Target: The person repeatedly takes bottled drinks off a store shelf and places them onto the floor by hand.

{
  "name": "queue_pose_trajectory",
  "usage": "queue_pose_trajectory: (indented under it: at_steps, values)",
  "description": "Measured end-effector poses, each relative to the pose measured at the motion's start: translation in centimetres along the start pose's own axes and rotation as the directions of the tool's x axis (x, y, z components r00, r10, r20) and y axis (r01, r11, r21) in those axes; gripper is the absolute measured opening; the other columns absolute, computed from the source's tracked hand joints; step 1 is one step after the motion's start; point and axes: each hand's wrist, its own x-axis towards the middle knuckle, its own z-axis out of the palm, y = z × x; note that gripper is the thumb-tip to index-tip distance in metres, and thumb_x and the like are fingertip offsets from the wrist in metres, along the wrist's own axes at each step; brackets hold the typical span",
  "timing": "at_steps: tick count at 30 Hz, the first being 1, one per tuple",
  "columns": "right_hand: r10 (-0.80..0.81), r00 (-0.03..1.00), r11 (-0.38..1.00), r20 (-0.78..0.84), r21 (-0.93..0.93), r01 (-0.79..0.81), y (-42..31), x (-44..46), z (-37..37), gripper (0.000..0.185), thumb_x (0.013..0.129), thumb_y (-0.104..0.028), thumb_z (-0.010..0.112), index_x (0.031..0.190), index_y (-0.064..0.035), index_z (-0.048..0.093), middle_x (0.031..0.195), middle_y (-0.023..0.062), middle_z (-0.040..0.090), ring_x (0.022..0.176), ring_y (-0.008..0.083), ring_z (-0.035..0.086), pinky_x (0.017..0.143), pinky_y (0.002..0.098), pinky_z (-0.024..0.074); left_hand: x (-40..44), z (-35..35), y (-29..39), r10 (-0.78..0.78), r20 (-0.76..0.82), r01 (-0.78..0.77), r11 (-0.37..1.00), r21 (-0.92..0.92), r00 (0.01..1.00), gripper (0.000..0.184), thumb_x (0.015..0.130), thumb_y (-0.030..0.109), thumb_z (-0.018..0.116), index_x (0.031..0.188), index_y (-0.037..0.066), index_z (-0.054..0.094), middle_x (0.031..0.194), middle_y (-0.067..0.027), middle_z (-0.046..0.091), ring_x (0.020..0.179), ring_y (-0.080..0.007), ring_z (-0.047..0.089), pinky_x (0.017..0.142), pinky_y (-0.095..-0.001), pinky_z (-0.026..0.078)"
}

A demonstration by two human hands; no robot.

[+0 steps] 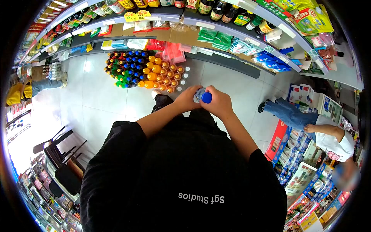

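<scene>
A clear plastic bottle [199, 94] with a blue cap [206, 98] is between my two hands, in front of my body. My left hand [187, 99] wraps around the bottle's side. On the other side, my right hand [219, 102] is closed on the same bottle, its fingers close to the cap. The fingers cover much of the bottle, so its label and contents are hard to make out.
Rows of drink bottles [154, 73] with coloured caps stand on the floor ahead, before a stocked shelf [174, 36]. One person [297, 116] stands at the right, another [34, 89] at the far left. Black chairs [62, 162] are at the lower left.
</scene>
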Motion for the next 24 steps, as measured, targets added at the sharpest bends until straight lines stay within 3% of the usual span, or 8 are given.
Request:
queue_pose_trajectory:
  at_steps: [7,11,14,15,17,19,22,24]
  values:
    - [0.081,0.997,0.997,-0.019,-0.011,-0.081,-0.5,0.9,0.6,0.038,0.064,-0.031,0.073,0.089,-0.0113,0.053,0.073,0.0106,0.062,0.068,0.0295,0.062,0.059,0.0357,0.0479,0.0,1.5,-3.0,-0.161,-0.014,0.155,0.966,-0.209,0.987,0.069,0.064,0.024,0.074,0.122,0.003,0.043,0.116,-0.0169,0.051,0.099,-0.0261,0.055,0.084,-0.0347,0.046]
    - [0.129,0.989,0.991,-0.066,-0.028,-0.131,-0.9,1.8,1.9,0.038,0.066,-0.032,0.07,0.09,-0.0101,0.052,0.075,0.0114,0.062,0.069,0.0308,0.061,0.06,0.038,0.0477,0.1,2.1,-5.4,-0.301,0.012,0.275,0.855,-0.44,0.954,0.063,0.069,0.025,0.072,0.12,0.0,0.044,0.107,-0.0164,0.056,0.085,-0.0218,0.058,0.073,-0.0323,0.049]
    - [0.209,0.976,0.976,-0.065,-0.038,-0.212,-1.1,2.5,3.3,0.038,0.066,-0.032,0.07,0.091,-0.0101,0.051,0.075,0.0114,0.062,0.069,0.031,0.061,0.059,0.0385,0.0476,0.7,0.6,-5.2,-0.47,0.319,0.551,0.524,-0.65,0.823,0.054,0.079,0.024,0.06,0.125,0.002,0.043,0.098,-0.0091,0.056,0.076,-0.0161,0.054,0.064,-0.0289,0.046]
    - [0.199,0.979,0.978,-0.049,-0.049,-0.201,-1.0,2.8,3.7,0.038,0.066,-0.032,0.07,0.091,-0.0101,0.051,0.075,0.0114,0.062,0.069,0.031,0.061,0.059,0.0385,0.0476,0.7,0.7,-5.5,-0.474,0.314,0.547,0.509,-0.664,0.823,0.054,0.079,0.024,0.06,0.125,0.002,0.043,0.098,-0.0091,0.056,0.076,-0.0161,0.054,0.064,-0.0289,0.046]
    - [0.27,0.962,0.961,-0.044,-0.056,-0.272,-0.9,3.7,4.5,0.038,0.067,-0.034,0.069,0.09,-0.0108,0.05,0.075,0.0116,0.062,0.069,0.0318,0.061,0.058,0.0395,0.0473,1.4,1.3,-6.2,-0.524,0.335,0.556,0.348,-0.755,0.783,0.054,0.082,0.029,0.055,0.127,0.003,0.041,0.097,-0.0067,0.055,0.081,-0.0155,0.052,0.069,-0.0292,0.046]
    - [0.26,0.965,0.96,-0.032,-0.094,-0.262,0.7,4.3,5.9,0.038,0.066,-0.033,0.07,0.091,-0.0124,0.049,0.069,0.0125,0.061,0.066,0.0322,0.062,0.057,0.0389,0.0478,1.8,2.2,-6.9,-0.542,0.368,0.53,0.177,-0.829,0.756,0.055,0.083,0.03,0.052,0.13,0.005,0.038,0.107,-0.0065,0.052,0.089,-0.0177,0.051,0.075,-0.0321,0.045]
    - [0.207,0.978,0.97,0.038,-0.135,-0.2,4.4,5.9,8.3,0.039,0.067,-0.033,0.07,0.092,-0.012,0.048,0.07,0.0127,0.062,0.066,0.0327,0.062,0.057,0.0401,0.0475,3.4,5.0,-9.2,-0.564,0.344,0.471,0.091,-0.877,0.75,0.054,0.085,0.03,0.049,0.132,0.009,0.036,0.119,-0.0086,0.046,0.099,-0.0231,0.049,0.083,-0.0361,0.043]
    - [0.184,0.976,0.975,0.118,-0.151,-0.166,6.9,6.8,10.0,0.039,0.068,-0.033,0.069,0.092,-0.0111,0.047,0.07,0.0129,0.062,0.066,0.0332,0.062,0.057,0.0409,0.0471,4.7,7.2,-10.7,-0.605,0.331,0.436,0.031,-0.899,0.725,0.052,0.086,0.029,0.047,0.132,0.009,0.035,0.115,-0.0079,0.048,0.098,-0.0221,0.052,0.082,-0.0348,0.045]
